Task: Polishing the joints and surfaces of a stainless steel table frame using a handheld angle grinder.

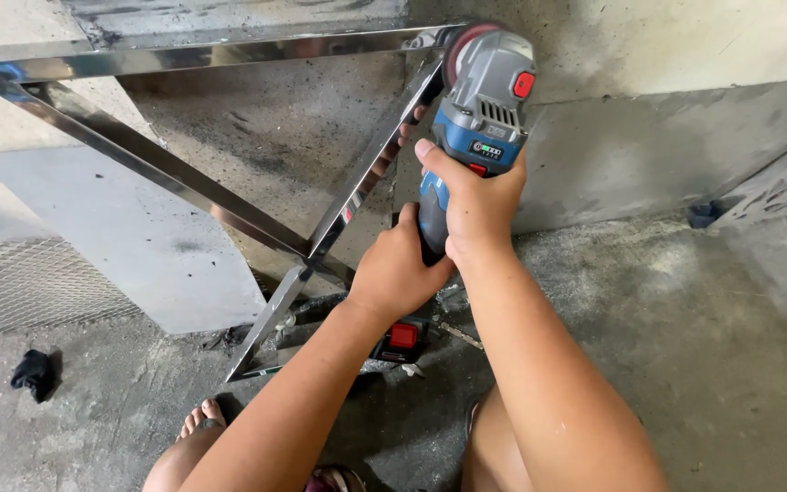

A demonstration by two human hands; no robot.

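Right hand (477, 205) fingers wrapped around grinder (477, 118), left hand (398, 269) clasping its base

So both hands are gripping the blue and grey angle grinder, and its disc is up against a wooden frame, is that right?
Not quite: the frame is shiny polished metal, not wood, as the head view shows. Both the left hand and right hand do grip the blue and grey angle grinder, disc at the frame's top corner.

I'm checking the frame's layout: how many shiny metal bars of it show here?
3: a top bar running across, a diagonal bar slanting down from the left, and a bar dropping from the angle grinder. More may be hidden.
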